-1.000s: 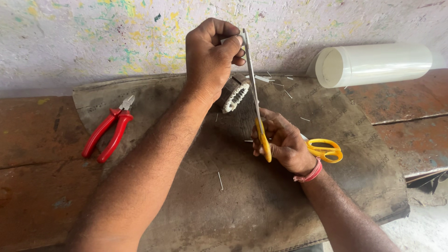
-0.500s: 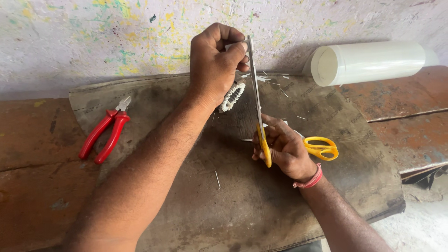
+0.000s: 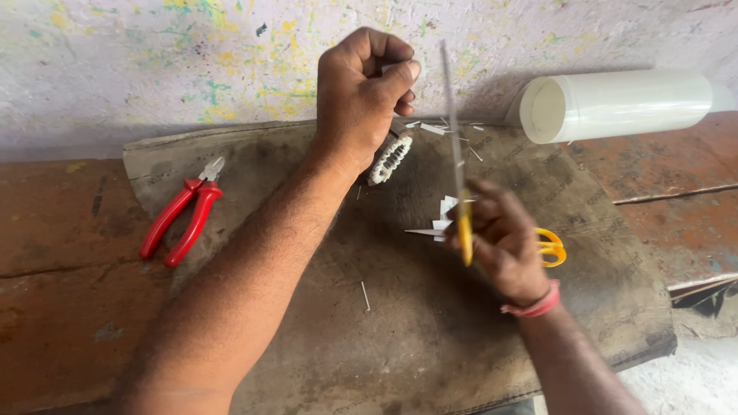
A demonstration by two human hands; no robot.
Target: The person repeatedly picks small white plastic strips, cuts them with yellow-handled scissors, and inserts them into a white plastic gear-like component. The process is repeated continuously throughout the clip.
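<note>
My left hand [image 3: 361,92] is raised over the dark mat [image 3: 323,323], its fingers pinched on a small white piece that is mostly hidden. My right hand [image 3: 500,242] grips yellow-handled scissors [image 3: 461,161], blades pointing up toward my left hand, and is blurred with motion. Below my left hand lies a small white toothed ring part [image 3: 390,157]. White paper scraps [image 3: 446,211] lie on the mat near my right hand.
Red-handled pliers [image 3: 183,217] lie on the mat's left side. A white plastic roll [image 3: 615,104] rests on its side at the back right against the paint-spattered wall. A thin nail-like pin [image 3: 366,296] lies mid-mat. The reddish bench extends on both sides.
The camera has moved closer. My right hand with the scissors has shifted slightly right and is blurred; the blades stay beside my left hand's pinched fingers.
</note>
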